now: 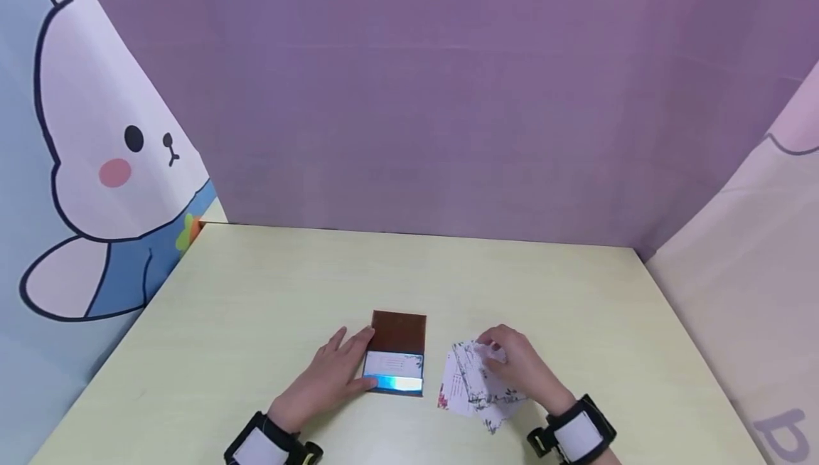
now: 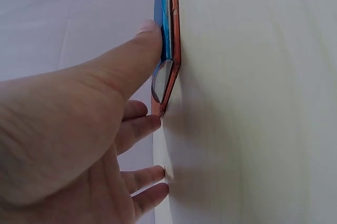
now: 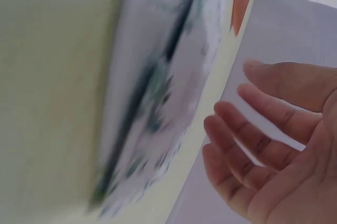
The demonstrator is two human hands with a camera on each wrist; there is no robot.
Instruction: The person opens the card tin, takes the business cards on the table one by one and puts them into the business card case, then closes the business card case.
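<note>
Brown leather-look card case (image 1: 398,340), one, lies open on pale yellow-green desk (image 1: 256,294), one white printed card in its tray; print too small to read. Left hand (image 1: 329,376) rests beside it, fingers (image 2: 138,55) straight, thumb pressing case edge. Right hand (image 1: 521,365) over loose pile of white floral-printed cards (image 1: 470,383), count unclear; fingers (image 3: 247,145) loosely apart, gripping nothing.

Open brown card case (image 1: 398,351) — floral cards (image 1: 476,383) beside.

A pale yellow-green counter (image 1: 256,294) carries an open brown card case (image 1: 397,351) near its front edge, and just to the right lies a loose spread of floral-printed cards (image 1: 470,387).
</note>
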